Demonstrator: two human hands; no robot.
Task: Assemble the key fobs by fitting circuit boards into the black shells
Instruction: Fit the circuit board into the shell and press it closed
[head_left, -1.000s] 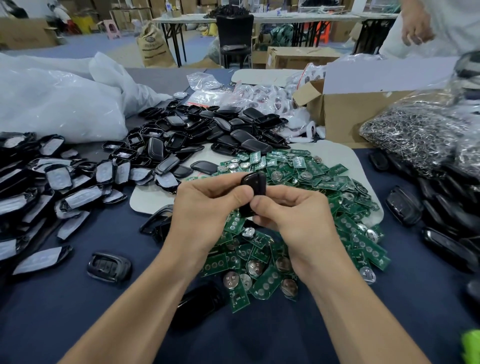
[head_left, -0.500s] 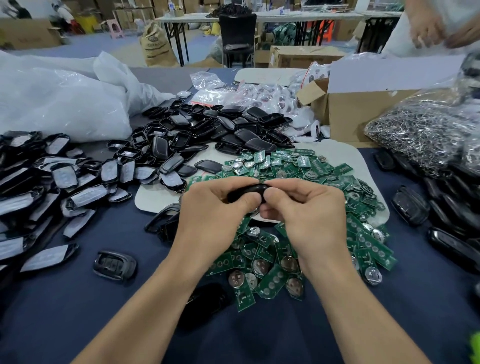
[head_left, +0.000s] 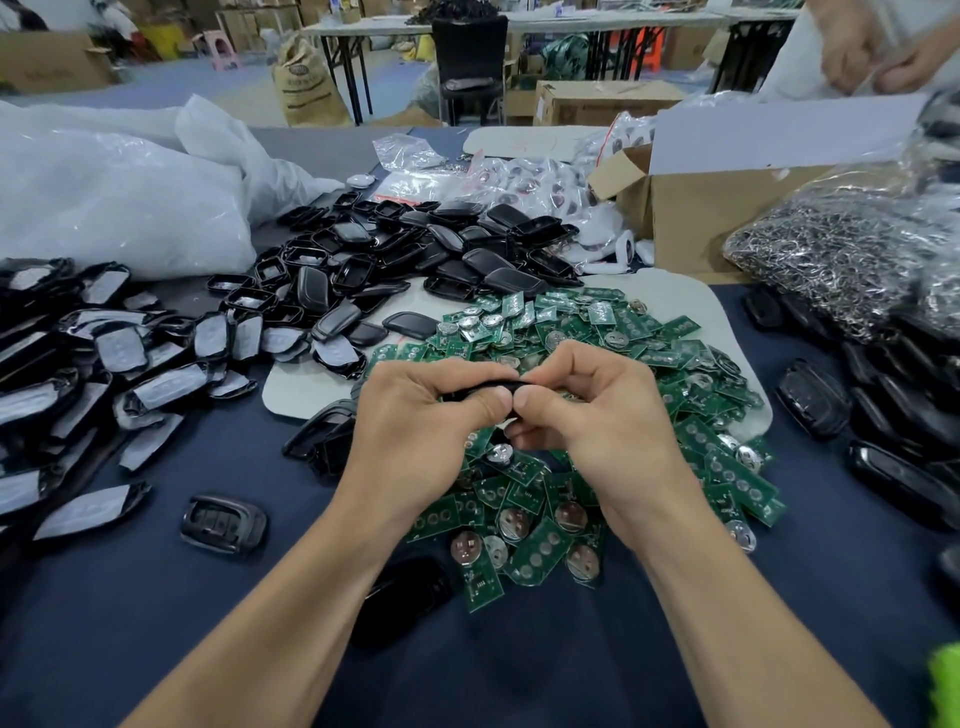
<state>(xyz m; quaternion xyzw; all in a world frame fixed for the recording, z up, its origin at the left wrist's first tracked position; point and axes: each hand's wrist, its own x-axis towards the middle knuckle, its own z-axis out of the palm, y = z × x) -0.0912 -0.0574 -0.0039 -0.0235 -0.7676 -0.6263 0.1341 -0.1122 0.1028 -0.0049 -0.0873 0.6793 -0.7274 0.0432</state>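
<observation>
My left hand and my right hand meet above the table's middle, both gripping one black key fob shell between fingers and thumbs. The shell lies flat and is mostly hidden by my fingers. Beneath my hands spreads a pile of green circuit boards with round silver battery holders. A heap of black shells lies behind it. More shells with white film cover the left side. A single black shell sits on the blue cloth at the near left, and another black shell lies under my left forearm.
A white board underlies the circuit boards. Dark fobs line the right edge beneath a bag of metal rings. A cardboard box stands at the back right, white plastic bags at the back left. Another person's hands work at the far right.
The shell, held upright between my fingertips a second ago, has been turned flat. My hands have closed around it and pressed together.
</observation>
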